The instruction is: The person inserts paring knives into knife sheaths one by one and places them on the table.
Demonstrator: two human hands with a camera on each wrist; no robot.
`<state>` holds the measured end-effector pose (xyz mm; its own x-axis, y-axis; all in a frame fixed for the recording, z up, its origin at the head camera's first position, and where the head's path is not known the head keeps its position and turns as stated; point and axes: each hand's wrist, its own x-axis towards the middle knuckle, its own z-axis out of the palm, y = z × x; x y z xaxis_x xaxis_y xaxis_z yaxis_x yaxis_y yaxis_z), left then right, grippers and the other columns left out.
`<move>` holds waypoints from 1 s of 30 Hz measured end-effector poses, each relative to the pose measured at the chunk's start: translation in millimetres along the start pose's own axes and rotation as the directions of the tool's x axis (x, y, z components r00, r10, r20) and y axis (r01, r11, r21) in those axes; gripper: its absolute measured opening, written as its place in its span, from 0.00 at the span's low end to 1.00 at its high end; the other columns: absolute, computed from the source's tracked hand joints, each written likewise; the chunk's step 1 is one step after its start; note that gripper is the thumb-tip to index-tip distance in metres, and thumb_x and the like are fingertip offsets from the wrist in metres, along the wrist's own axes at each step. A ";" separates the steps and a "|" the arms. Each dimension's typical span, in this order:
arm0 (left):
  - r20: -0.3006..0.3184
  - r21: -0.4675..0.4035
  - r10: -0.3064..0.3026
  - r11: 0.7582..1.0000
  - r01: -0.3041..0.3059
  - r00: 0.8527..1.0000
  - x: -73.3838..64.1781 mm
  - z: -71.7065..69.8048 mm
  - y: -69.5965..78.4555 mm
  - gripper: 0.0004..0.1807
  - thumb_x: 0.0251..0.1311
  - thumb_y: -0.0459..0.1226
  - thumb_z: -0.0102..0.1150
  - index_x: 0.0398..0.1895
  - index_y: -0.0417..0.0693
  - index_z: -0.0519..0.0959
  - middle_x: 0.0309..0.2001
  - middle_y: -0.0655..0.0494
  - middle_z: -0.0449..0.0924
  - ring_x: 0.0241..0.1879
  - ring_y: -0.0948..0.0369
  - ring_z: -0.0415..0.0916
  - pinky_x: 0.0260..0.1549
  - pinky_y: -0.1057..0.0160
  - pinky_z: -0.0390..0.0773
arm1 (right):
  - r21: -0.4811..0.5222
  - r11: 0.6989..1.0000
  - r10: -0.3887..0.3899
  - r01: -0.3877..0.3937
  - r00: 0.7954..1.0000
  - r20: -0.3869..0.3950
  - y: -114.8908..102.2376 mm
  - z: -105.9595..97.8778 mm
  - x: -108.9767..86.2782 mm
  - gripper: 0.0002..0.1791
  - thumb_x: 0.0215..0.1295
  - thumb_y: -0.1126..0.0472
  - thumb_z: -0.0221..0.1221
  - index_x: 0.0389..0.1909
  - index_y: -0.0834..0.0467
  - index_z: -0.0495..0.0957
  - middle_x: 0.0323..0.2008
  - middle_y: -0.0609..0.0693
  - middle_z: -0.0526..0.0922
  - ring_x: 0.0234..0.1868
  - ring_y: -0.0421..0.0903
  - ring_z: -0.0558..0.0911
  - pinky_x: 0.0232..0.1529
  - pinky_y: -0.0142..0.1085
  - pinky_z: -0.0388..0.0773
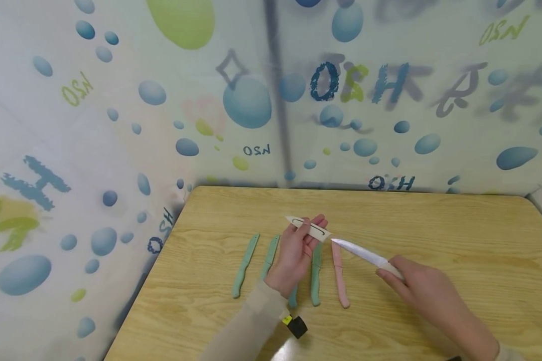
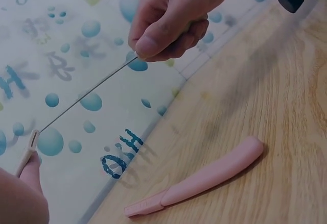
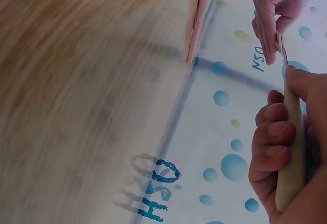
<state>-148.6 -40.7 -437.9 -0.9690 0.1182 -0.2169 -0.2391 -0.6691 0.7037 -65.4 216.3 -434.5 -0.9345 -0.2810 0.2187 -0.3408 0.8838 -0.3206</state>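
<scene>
Between thumb and fingers, my left hand pinches a cream knife sheath with a dark line along it, raised over the table. My right hand grips the cream handle of a kitchen knife, whose bare metal blade points left. The blade's tip is right at the sheath's open end, also seen in the left wrist view. Beneath and beside my left hand, a row of sheathed knives lies on the table: several green ones, including a green knife at the far left, and a pink knife at the right. My left hand and forearm partly hide the middle ones.
The wooden table runs back to a wall covering printed with blue and green drops. A black device with a yellow mark is strapped at my left wrist.
</scene>
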 end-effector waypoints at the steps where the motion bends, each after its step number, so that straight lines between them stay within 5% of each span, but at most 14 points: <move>1: 0.003 0.001 0.004 1.000 -0.004 1.000 -0.8 0.4 -0.2 0.17 0.83 0.34 0.42 0.66 0.33 0.61 0.64 0.33 0.76 0.63 0.48 0.78 0.60 0.60 0.79 | 0.002 1.000 0.002 -0.002 1.000 0.006 -0.5 0.1 0.4 0.16 0.73 0.47 0.64 0.30 0.49 0.71 0.16 0.38 0.60 0.15 0.35 0.57 0.15 0.29 0.57; 19: -0.008 -0.011 0.001 1.000 -0.001 1.000 -2.9 1.6 -3.2 0.08 0.83 0.34 0.42 0.55 0.39 0.66 0.62 0.34 0.78 0.61 0.50 0.80 0.60 0.60 0.79 | 0.015 1.000 -0.025 0.026 0.999 -0.027 -3.1 6.6 0.9 0.14 0.70 0.50 0.67 0.33 0.50 0.73 0.17 0.36 0.61 0.16 0.33 0.58 0.16 0.29 0.57; 30: -0.017 -0.025 -0.011 1.000 0.010 1.000 -3.3 0.5 -5.0 0.18 0.83 0.33 0.41 0.68 0.33 0.61 0.62 0.35 0.78 0.62 0.49 0.79 0.60 0.60 0.79 | 0.028 1.000 0.003 -0.003 1.000 0.005 -4.4 5.6 1.5 0.14 0.72 0.49 0.65 0.32 0.51 0.73 0.17 0.37 0.61 0.15 0.34 0.57 0.15 0.29 0.57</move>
<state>-144.2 -37.4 -440.3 -0.9652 0.1125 -0.2360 -0.2472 -0.6863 0.6841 -65.9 209.9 -437.8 -0.9359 -0.2804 0.2131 -0.3408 0.8739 -0.3467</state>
